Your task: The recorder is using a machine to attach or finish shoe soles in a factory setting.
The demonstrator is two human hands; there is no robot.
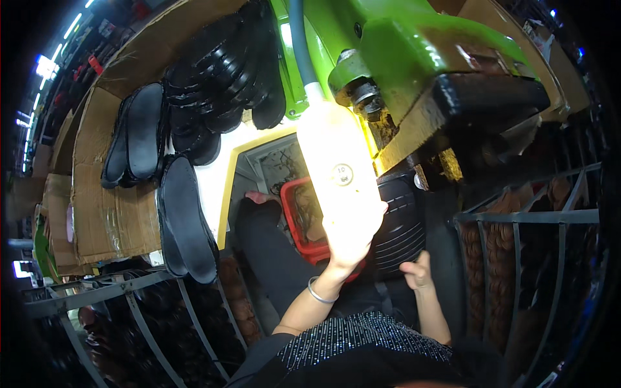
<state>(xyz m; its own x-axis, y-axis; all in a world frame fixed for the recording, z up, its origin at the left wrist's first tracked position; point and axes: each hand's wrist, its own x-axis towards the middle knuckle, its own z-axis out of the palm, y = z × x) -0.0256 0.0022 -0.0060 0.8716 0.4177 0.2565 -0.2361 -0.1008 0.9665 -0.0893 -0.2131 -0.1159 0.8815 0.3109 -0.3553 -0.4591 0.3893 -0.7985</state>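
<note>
A bright lamp (330, 152) on a grey flexible neck glares white in the middle, beside the green machine (414, 45). My left hand (356, 229), with a bangle at its wrist, reaches up under the lamp, and glare washes out its fingers. Just to its right is a black ribbed piece (398, 226), perhaps a sole; whether the left hand grips it cannot be made out. My right hand (419, 271) is near the piece's lower right edge, fingers apart, with nothing visible in them. The machine's dark head (485, 103) overhangs from the upper right.
Black shoe soles (187, 220) lie piled on the left by a cardboard box (107, 207). A red basket (288, 220) sits below the yellow-edged opening. Metal racks (530, 216) filled with soles flank me on both sides.
</note>
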